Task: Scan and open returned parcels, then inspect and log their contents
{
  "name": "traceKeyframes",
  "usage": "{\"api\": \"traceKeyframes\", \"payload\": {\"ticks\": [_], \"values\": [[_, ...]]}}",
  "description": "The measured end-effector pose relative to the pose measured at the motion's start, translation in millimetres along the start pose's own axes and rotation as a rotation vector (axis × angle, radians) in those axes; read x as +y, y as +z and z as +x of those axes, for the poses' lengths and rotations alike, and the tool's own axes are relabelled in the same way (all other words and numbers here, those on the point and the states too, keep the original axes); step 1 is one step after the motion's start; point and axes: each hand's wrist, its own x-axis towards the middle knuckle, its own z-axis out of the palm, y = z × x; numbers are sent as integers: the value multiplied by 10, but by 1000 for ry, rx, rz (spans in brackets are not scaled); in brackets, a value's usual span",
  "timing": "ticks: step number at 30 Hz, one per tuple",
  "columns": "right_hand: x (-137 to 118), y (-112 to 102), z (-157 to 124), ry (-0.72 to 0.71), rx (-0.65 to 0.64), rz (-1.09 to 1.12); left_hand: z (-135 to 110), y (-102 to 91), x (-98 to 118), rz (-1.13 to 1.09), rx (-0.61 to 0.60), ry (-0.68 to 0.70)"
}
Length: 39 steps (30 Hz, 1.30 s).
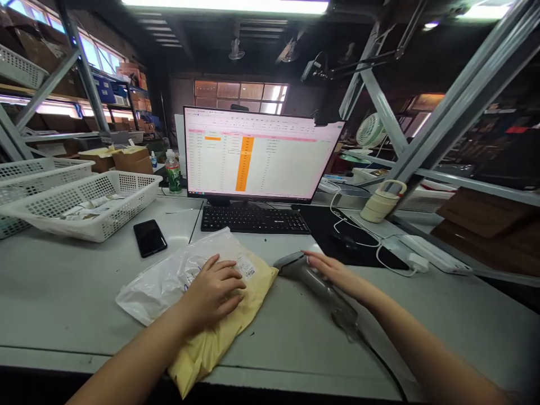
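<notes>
My left hand lies flat, fingers spread, on a yellow padded mailer with a clear plastic bag over its far end; a white barcode label shows by my fingertips. My right hand rests open on a grey handheld barcode scanner lying on the grey table. The scanner's black cable runs back toward me.
A black keyboard and lit monitor stand behind. A black phone lies left, by white mesh baskets. A green bottle, a cream container, white cables and metal shelf frames surround the table.
</notes>
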Motion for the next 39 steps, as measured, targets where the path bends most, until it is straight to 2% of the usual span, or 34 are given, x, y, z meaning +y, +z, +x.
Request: {"api": "traceKeyframes", "payload": {"ticks": [2, 4, 10, 15, 20, 23, 26, 28, 30, 32, 34, 37, 39], "values": [[166, 8, 281, -41, 192, -203, 6, 29, -18, 1, 51, 29], [280, 57, 561, -37, 271, -279, 11, 55, -47, 9, 97, 54], [371, 348, 1166, -126, 254, -415, 38, 68, -96, 32, 118, 70], [354, 451, 1352, -182, 244, -475, 69, 54, -67, 17, 130, 53], [363, 406, 1370, -205, 280, -485, 84, 71, -91, 7, 164, 56], [404, 229, 1302, -179, 333, -474, 69, 58, -99, 25, 244, 60], [546, -13, 1110, -93, 364, -482, 37, -21, -134, 83, 365, 26], [704, -133, 896, -27, 352, -499, 11, -125, -209, 133, 449, -60], [879, -183, 628, 25, 326, -516, -16, -251, -333, 177, 486, -267], [1022, -172, 333, 66, 286, -532, -40, -362, -488, 189, 434, -558], [1089, -124, 45, 96, 204, -527, -54, -425, -638, 161, 324, -770], [1037, -53, -314, 131, 76, -489, -38, -437, -785, 95, 188, -872], [966, -35, -471, 147, 80, -494, -1, -444, -813, 56, 153, -895]]}}
